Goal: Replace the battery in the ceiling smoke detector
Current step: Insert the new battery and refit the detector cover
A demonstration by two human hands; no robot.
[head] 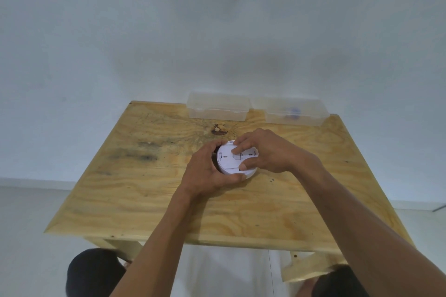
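Pale walls back a plywood tabletop [144, 200] where a round white plastic smoke detector [235, 160] lies flat near its centre, back face upward. Left hand [205, 171] curls its grip round the detector's rim; right hand [263, 152] grips the back plate with curled fingers.

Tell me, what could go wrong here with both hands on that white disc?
1. The left hand grips the smoke detector only by its rim; if the right hand twists hard, the detector might slip and skid across the wooden table.
2. The right hand's fingers press near a small plastic tab; forcing it might snap it.
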